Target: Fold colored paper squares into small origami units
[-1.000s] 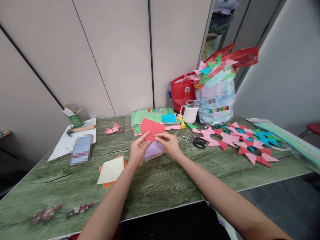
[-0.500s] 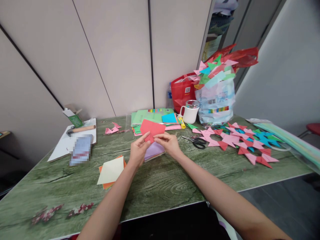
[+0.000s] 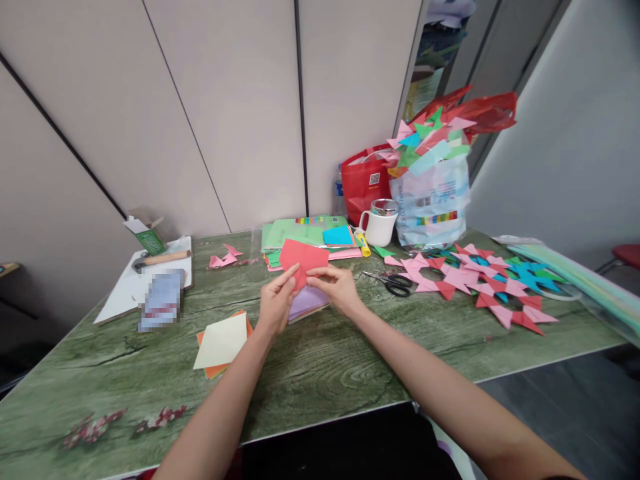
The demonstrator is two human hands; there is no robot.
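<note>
Both hands hold one red paper sheet above the middle of the green wood-grain table. My left hand pinches its lower left edge with thumb and forefinger. My right hand grips its lower right edge. Under the hands lies a small stack of purple paper. A pale yellow sheet on orange sheets lies to the left of my left hand.
Scissors lie right of my right hand. Several folded pink, red and blue paper shapes spread at the right. At the back stand a white mug, a red bag, a plastic bag of folded shapes and stacked coloured paper. A hammer lies at the left.
The hands and the red sheet have barely shifted; my left forefinger has slid slightly up along the sheet's edge.
</note>
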